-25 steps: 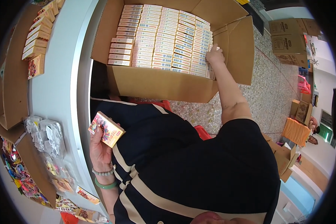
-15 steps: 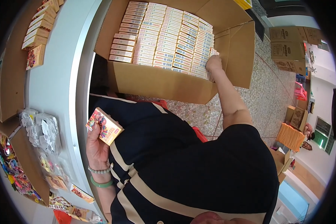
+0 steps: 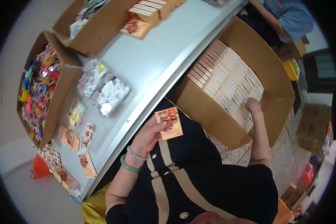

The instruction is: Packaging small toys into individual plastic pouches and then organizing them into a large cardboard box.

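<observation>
My left hand (image 3: pixel 148 131) holds a small printed carton (image 3: pixel 173 128) in front of my body, the thumb lying across its colourful face. It is orange and pale yellow. My right arm reaches down into a large open cardboard box (image 3: pixel 207 115) on the right. Inside, packed small cartons (image 3: pixel 227 71) stand tightly in several rows, thin edges up. At the right end of these rows, my right hand (image 3: pixel 252 105) is closed, its curled fingertips turned down and hidden, so what it grips does not show.
A pale table (image 3: pixel 145 71) runs along the left with bagged items (image 3: pixel 112 96), loose printed cartons (image 3: pixel 70 138) and a row of cartons (image 3: pixel 149 13). A cardboard box of colourful trinkets (image 3: pixel 50 123) stands at its far left. Another person (image 3: pixel 293 18) is at the upper right.
The view has turned, bringing more of the table and another person into sight. My left hand still holds the small carton. My right hand stays at the right end of the packed rows.
</observation>
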A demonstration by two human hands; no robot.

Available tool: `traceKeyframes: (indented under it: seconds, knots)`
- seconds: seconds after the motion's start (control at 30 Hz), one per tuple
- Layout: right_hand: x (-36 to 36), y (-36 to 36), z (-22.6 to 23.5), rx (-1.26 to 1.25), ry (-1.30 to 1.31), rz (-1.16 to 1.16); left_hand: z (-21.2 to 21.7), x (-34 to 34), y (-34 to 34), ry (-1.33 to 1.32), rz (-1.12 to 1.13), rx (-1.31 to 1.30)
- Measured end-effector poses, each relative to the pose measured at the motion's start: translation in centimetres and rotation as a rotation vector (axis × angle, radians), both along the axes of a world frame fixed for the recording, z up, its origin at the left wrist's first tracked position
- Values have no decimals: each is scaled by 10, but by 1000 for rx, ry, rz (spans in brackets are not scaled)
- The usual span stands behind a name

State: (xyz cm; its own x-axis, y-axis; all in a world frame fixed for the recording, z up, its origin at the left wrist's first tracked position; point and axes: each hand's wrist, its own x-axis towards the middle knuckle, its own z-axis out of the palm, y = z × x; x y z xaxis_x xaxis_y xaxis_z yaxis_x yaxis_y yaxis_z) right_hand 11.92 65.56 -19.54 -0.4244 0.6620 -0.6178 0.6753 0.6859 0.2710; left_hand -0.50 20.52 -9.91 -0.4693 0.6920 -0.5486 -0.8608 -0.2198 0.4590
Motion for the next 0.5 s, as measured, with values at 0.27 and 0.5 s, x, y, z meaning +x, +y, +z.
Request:
traceKeyframes:
  seconds: [0.27, 0.5]
  knots:
    - [-217, -184, 139, -227, 1389, 712, 10, 0, -18, 65, 178, 96]
    - [-345, -273, 106, 24, 1262, 912, 33, 2, -38, 95, 335, 199]
